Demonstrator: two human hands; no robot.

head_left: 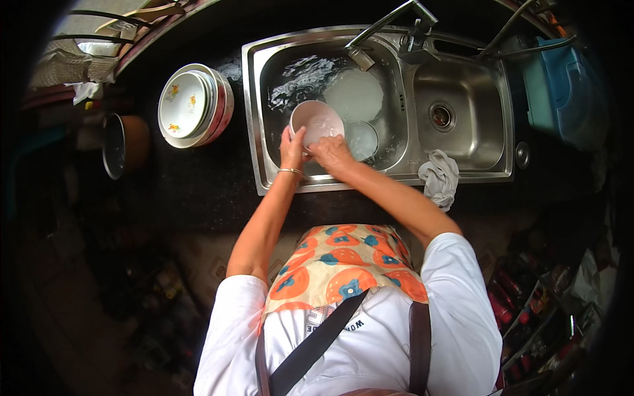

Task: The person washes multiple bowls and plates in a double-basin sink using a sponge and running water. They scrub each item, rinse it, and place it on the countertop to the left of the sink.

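A pale pink bowl point(317, 116) is tilted over the water in the left basin of the steel sink point(251, 114). My left hand point(293, 148) grips its left rim, thumb up along the side. My right hand point(331, 152) is at the bowl's lower right edge, its fingers curled at the rim; whether it pinches the rim or rests there cannot be told. Behind and beside the bowl, a large whitish round dish point(355, 94) and a smaller one point(361, 141) lie in the water. The faucet's spout point(361, 58) hangs over the basin.
Stacked bowls and plates point(183, 104) stand on the dark counter left of the sink, with a pot point(126, 146) farther left. A crumpled cloth point(440, 179) lies over the front edge of the right basin point(465, 109). A blue plastic container point(564, 89) stands at the right.
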